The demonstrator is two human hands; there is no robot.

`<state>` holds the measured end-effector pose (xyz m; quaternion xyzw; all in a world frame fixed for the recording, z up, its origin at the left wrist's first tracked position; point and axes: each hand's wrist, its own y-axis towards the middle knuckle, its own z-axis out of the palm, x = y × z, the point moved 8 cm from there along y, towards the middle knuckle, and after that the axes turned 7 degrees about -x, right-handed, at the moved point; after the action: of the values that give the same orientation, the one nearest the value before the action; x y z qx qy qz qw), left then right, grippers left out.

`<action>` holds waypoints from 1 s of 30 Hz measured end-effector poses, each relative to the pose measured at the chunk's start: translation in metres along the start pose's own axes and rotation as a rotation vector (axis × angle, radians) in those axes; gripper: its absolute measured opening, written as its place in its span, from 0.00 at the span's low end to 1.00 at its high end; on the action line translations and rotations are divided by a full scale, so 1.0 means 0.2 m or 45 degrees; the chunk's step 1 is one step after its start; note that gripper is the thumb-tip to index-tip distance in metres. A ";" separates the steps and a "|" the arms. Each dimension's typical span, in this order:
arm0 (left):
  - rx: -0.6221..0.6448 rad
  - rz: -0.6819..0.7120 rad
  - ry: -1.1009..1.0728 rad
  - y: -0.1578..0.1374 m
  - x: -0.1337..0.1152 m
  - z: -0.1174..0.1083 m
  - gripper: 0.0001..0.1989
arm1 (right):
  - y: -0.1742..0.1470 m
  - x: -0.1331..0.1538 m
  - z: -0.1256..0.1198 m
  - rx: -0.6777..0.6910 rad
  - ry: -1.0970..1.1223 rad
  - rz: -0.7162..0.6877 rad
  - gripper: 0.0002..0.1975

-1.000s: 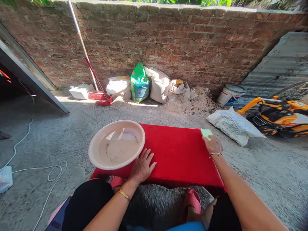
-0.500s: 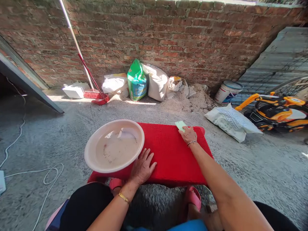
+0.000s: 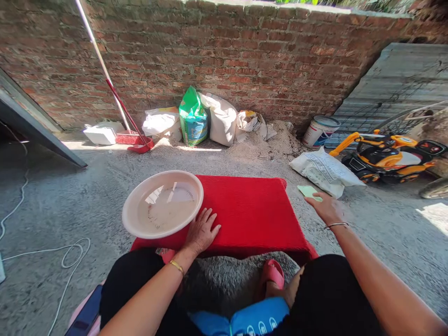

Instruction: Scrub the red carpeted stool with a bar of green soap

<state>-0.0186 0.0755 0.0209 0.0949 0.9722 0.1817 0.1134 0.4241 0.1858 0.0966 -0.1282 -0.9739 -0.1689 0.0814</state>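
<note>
On the red-covered desk point(image 3: 248, 210): wide pale basin point(image 3: 131, 214) at the left end, water in it, bright reflections on the surface. Left hand point(image 3: 201, 232) palm down on the red cover, right beside the basin rim, fingers slightly spread, gripping nothing. Right hand point(image 3: 328, 208) is out past the desk's right edge, over the concrete floor point(image 3: 385, 233), fingers pinching a thin light-green pad point(image 3: 308, 192) by its near end; far end sticks out clear. White printed sack point(image 3: 325, 169) lies on the floor just beyond.
</note>
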 end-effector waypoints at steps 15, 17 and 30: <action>0.050 -0.011 0.032 0.01 0.00 0.01 0.20 | -0.73 0.87 0.21 0.158 0.582 -0.391 0.20; 0.045 -0.006 0.025 0.01 0.00 0.01 0.20 | -0.73 0.92 0.24 0.166 0.536 -0.426 0.19; 0.020 -0.018 -0.036 0.00 0.00 0.00 0.19 | -0.73 0.86 0.24 0.101 0.024 -0.559 0.20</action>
<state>-0.0176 0.0764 0.0206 0.0915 0.9725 0.1719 0.1278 0.2150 0.1076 0.0421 0.0917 -0.9835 -0.1454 0.0569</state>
